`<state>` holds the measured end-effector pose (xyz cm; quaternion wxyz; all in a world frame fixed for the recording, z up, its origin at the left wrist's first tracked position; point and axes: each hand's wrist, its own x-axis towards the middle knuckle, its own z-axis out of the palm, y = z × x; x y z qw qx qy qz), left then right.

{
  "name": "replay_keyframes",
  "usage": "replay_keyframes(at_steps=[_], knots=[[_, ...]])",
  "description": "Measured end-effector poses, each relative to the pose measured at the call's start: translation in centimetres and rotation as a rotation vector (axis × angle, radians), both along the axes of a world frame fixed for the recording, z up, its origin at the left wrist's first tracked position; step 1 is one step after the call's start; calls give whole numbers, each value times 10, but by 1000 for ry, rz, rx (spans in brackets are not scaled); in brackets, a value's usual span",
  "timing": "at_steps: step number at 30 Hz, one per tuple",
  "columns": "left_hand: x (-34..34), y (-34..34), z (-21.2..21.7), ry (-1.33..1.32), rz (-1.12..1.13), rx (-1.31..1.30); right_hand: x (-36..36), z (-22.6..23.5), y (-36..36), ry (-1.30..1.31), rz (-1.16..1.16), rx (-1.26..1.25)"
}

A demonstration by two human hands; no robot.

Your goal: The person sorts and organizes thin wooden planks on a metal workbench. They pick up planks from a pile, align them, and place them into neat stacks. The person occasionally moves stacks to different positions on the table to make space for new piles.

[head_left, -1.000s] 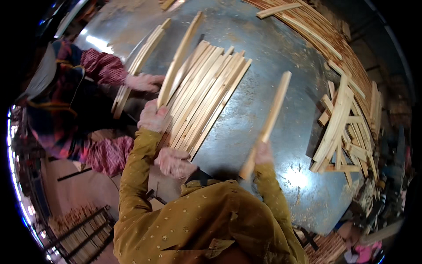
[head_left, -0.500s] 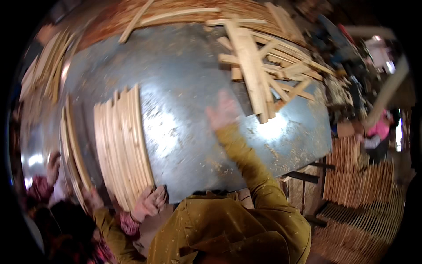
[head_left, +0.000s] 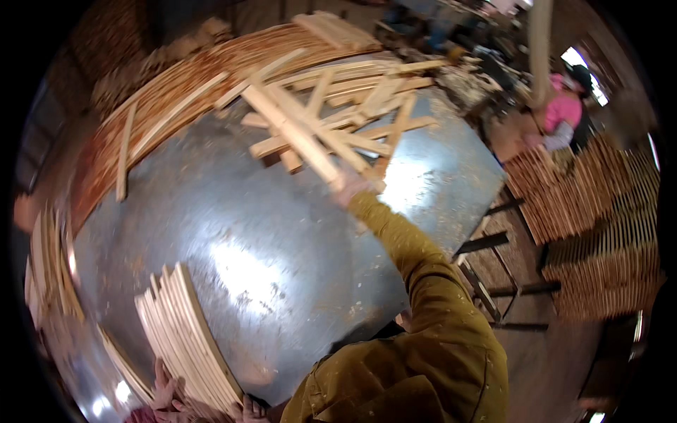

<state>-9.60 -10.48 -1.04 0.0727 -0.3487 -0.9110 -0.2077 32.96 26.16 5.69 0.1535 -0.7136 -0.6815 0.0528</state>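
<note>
My right hand point(head_left: 348, 189), at the end of a mustard sleeve, is closed round the near end of a pale wooden board point(head_left: 293, 134). The board lies slanting on top of a loose heap of wooden strips point(head_left: 367, 109) at the far side of the metal table point(head_left: 233, 204). I cannot make out my left hand. At the lower left, another person's hands point(head_left: 166, 388) are on a bundle of strips lying side by side point(head_left: 183, 335).
Stacked reddish boards point(head_left: 204, 77) line the table's far edge, with single strips across them. More slats point(head_left: 585, 190) are piled on the right beyond dark metal bars point(head_left: 486, 243). A person in pink point(head_left: 564, 109) is at the far right. Narrow strips point(head_left: 53, 264) lie at the left.
My right hand has gone from open above the table to gripping a board's end. My left hand has left the view. The view has swung right, so the heap appears farther left.
</note>
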Motion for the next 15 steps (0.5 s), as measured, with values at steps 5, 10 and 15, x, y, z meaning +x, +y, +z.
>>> replay_keyframes(at_steps=[5, 10, 15], knots=[[123, 134, 12, -222, -410, 162, 15, -37, -96, 1390, -11, -618], [309, 275, 44, -364, -732, 111, 102, -34, -85, 679, 573, -654], [463, 467, 92, -463, -1252, 217, 292, -81, 14, 113, 36, 71]])
